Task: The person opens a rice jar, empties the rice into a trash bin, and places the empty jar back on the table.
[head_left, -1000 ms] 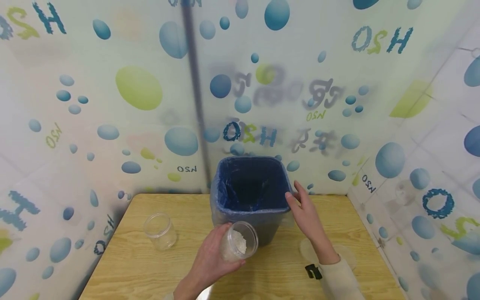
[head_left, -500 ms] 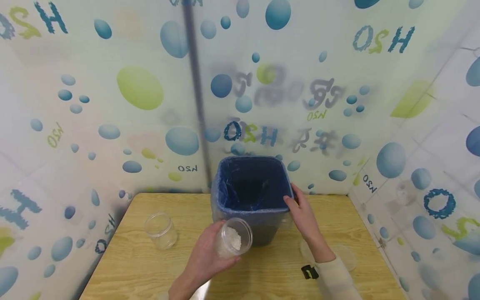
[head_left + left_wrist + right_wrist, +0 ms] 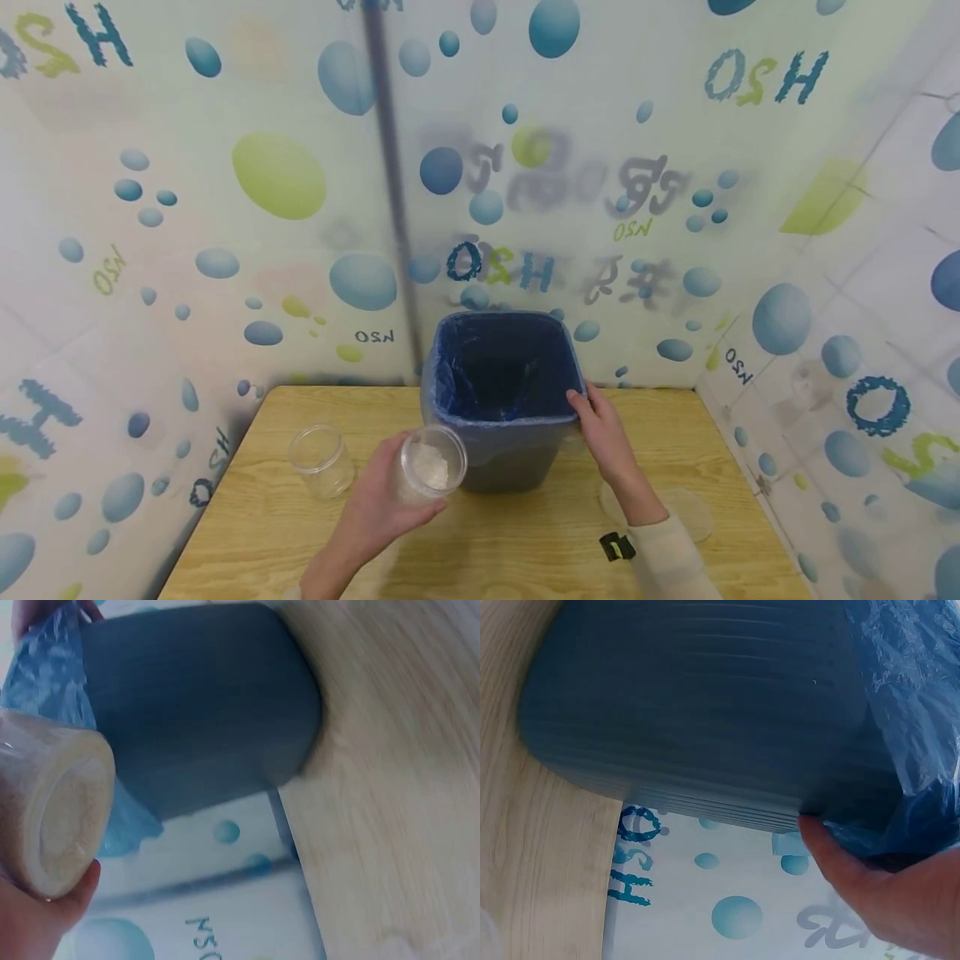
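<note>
A grey waste bin (image 3: 504,463) lined with a blue plastic bag (image 3: 498,367) stands at the back middle of the wooden table (image 3: 247,533). My right hand (image 3: 600,425) grips the bin's near right rim, thumb against the bin's side (image 3: 832,847). My left hand (image 3: 378,504) holds a clear open jar (image 3: 429,463) with white grains in it, tilted toward me, just left of the bin's front. In the left wrist view the jar (image 3: 52,802) sits beside the bin (image 3: 202,712).
A second clear jar (image 3: 321,460), empty, stands on the table at the left. Two clear lids (image 3: 693,510) lie on the table by my right forearm. Bubble-patterned walls close in the table on three sides.
My left hand has carried the jar leftward and slightly up, from the bin's front to its left front corner. My right hand has closed onto the bin's rim.
</note>
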Demonstrator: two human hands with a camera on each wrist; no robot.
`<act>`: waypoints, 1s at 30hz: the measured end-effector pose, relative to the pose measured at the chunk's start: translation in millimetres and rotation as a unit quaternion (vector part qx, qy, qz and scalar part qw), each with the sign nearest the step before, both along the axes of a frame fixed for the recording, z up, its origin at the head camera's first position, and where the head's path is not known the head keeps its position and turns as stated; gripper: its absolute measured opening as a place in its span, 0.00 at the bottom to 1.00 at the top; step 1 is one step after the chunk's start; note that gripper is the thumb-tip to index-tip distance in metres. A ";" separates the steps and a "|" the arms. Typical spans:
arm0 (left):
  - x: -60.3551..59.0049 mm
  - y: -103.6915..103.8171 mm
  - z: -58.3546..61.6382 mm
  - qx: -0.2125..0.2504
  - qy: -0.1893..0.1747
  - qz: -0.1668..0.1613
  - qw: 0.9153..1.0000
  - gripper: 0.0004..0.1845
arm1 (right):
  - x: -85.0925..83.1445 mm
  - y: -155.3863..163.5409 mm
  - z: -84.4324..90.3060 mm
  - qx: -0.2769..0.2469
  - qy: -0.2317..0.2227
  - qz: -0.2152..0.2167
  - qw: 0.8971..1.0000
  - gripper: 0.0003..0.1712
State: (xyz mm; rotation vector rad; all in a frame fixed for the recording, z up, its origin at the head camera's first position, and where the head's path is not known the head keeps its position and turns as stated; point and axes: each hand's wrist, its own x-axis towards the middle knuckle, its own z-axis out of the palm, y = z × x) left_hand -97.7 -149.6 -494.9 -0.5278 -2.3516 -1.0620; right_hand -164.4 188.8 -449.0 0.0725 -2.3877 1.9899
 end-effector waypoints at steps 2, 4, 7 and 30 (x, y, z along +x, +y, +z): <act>-1.6 -7.6 2.8 -0.003 0.007 -0.004 1.000 0.52 | 0.2 0.4 -0.6 -0.007 -0.004 0.000 1.000 0.35; -3.6 -14.8 6.0 -0.009 0.017 -0.004 1.000 0.52 | 0.9 0.8 -0.5 -0.010 -0.008 -0.002 1.000 0.35; -7.2 -24.0 10.9 -0.015 0.032 0.002 0.999 0.52 | 1.5 1.9 -1.0 -0.014 -0.012 0.002 1.000 0.35; -44.2 -33.5 68.5 -0.026 0.089 0.044 0.995 0.50 | 1.2 5.3 -4.0 -0.031 -0.001 0.025 0.999 0.34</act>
